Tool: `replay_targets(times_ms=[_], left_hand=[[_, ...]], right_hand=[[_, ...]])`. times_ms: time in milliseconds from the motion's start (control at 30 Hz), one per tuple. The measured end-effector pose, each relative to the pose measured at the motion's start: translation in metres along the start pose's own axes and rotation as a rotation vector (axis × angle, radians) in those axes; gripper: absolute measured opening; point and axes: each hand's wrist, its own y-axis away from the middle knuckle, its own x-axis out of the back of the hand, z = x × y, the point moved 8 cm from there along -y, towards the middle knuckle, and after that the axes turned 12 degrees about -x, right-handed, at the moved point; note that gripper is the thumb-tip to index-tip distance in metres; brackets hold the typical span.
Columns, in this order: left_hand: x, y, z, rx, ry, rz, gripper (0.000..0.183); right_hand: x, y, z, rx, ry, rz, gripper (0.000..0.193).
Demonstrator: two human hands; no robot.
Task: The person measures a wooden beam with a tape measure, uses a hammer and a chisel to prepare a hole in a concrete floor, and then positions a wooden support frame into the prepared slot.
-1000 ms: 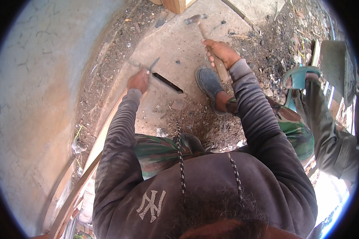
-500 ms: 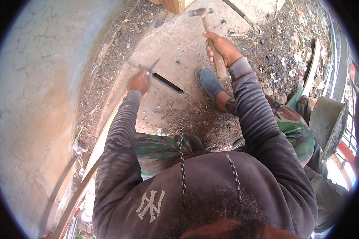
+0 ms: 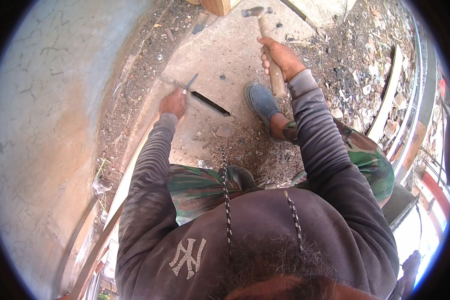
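My right hand is closed round the wooden handle of a hammer, raised over the ground with its metal head pointing away from me. My left hand pinches a thin grey metal rod, whose far end sticks out past the fingers; whether it is a chisel or a large nail I cannot tell. Just right of that hand, a narrow dark slot shows in the pale concrete slab. A pale plank runs beside my left forearm, its far end near the left hand.
A cracked plastered wall rises on the left. My shoe rests right of the slot. Rubble and litter cover the right side, with a curved pale strip there. A wooden block stands at the far edge.
The hammer has shifted slightly right and its head shows more sharply. At the right, a grey panel and dark clothing beside my leg have moved mostly out of sight. My left hand stays put.
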Motion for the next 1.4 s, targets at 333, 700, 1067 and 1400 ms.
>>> replay_targets(times_ms=[333,700,1067,1400], left_hand=[[0.003,0.000,0.002,0.015,-0.001,-0.010,0.029],[-0.001,0.001,-0.002,-0.011,-0.005,0.022,0.030],[0.004,0.005,-0.002,-0.036,0.079,0.054,0.028],[0.002,0.006,-0.004,0.001,0.016,0.027,0.025]], right_hand=[[-0.059,-0.031,0.088,-0.231,0.083,-0.235,0.035],[-0.034,-0.013,0.054,0.080,-0.127,0.205,0.044],[0.040,0.030,-0.035,0.375,-0.379,0.392,0.029],[-0.015,-0.003,0.029,-0.059,-0.031,-0.047,0.027]])
